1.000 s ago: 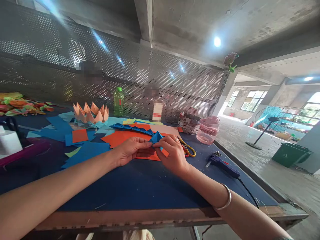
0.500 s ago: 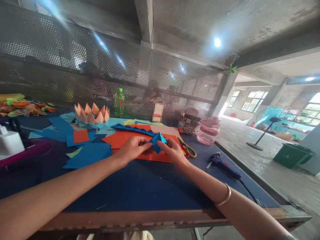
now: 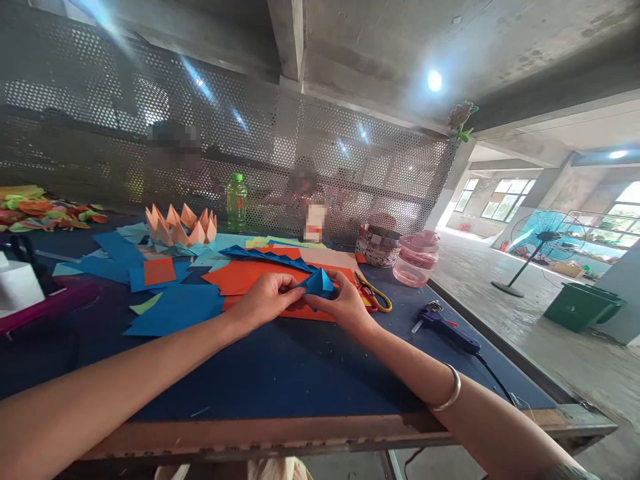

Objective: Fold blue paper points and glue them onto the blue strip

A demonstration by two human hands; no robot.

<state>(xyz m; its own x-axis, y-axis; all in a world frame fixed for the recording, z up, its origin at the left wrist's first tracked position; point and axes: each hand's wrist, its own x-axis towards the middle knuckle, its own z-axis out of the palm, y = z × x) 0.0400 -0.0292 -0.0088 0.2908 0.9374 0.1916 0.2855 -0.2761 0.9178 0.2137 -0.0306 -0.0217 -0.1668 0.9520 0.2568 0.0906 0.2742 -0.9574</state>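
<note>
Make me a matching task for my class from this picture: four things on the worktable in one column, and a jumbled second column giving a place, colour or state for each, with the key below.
Things
1. Folded blue paper
2. Scissors
3. Glue gun
4. Green-capped bottle

Descriptions
A. Trails a dark cord
B. Stands upright near the mesh screen
C. Held between the left hand and right hand
D. Partly yellow and red, lying on the table

Pairs
1-C, 2-D, 3-A, 4-B
</note>
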